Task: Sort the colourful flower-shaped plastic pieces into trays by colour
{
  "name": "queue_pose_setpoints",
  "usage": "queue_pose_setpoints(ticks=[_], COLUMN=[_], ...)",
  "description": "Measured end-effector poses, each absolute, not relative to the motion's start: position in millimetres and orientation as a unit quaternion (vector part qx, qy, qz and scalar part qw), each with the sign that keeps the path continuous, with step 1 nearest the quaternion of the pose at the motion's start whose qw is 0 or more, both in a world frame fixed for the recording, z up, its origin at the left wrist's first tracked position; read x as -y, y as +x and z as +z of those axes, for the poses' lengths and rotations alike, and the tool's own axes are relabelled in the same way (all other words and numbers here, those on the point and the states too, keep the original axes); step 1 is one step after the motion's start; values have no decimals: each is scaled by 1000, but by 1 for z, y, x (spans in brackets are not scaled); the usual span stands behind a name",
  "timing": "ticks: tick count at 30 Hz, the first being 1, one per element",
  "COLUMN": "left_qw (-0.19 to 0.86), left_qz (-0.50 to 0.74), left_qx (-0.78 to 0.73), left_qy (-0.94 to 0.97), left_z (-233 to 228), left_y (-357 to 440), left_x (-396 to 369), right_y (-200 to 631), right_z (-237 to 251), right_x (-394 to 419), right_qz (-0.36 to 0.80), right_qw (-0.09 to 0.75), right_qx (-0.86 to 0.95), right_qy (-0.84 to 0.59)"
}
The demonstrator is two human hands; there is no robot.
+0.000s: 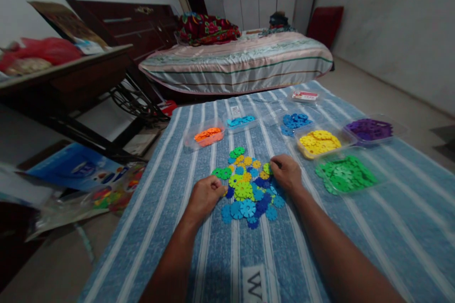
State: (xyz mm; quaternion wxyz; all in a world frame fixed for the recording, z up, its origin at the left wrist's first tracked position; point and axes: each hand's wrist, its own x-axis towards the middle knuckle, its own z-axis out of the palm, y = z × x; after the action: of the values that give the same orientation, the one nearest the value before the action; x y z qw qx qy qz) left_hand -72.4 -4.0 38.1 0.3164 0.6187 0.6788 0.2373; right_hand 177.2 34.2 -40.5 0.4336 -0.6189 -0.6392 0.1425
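Observation:
A loose pile of notched plastic discs [243,190] in lime, yellow, green and several blues lies on the striped cloth between my hands. At the pile's left edge, my left hand [205,196] is closed in a pinch, with a bit of a yellow disc [225,192] showing at its fingertips. My right hand [287,171] is closed at the upper right edge of the pile, its fingertips against a lime disc [267,168]. Whether anything is inside the right fingers is hidden. Green discs [222,173] lie just above my left hand.
Clear tubs hold sorted discs: orange [209,135], light blue [241,121], blue [296,120], yellow [320,142], purple [369,129] and green [348,173]. A lidded box [304,96] stands at the table's far edge. Beyond is a bed [234,64]; a sewing-machine table [67,73] stands left.

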Motion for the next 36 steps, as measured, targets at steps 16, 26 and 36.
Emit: queue_pose_setpoints(ticks=[16,26,36], left_qw=[509,314,179], left_qz=[399,215,46], left_qx=[-470,-613,-616], left_qy=[601,692,766], left_z=[82,51,44], left_y=[98,-25,-30], left_x=[-76,-41,6], right_y=[175,177,179], right_z=[-38,-39,-41], right_x=[-36,-35,-34], right_qz=[145,146,135], right_qw=[428,427,430], right_qx=[637,637,644], right_qy=[-625,-625,-619])
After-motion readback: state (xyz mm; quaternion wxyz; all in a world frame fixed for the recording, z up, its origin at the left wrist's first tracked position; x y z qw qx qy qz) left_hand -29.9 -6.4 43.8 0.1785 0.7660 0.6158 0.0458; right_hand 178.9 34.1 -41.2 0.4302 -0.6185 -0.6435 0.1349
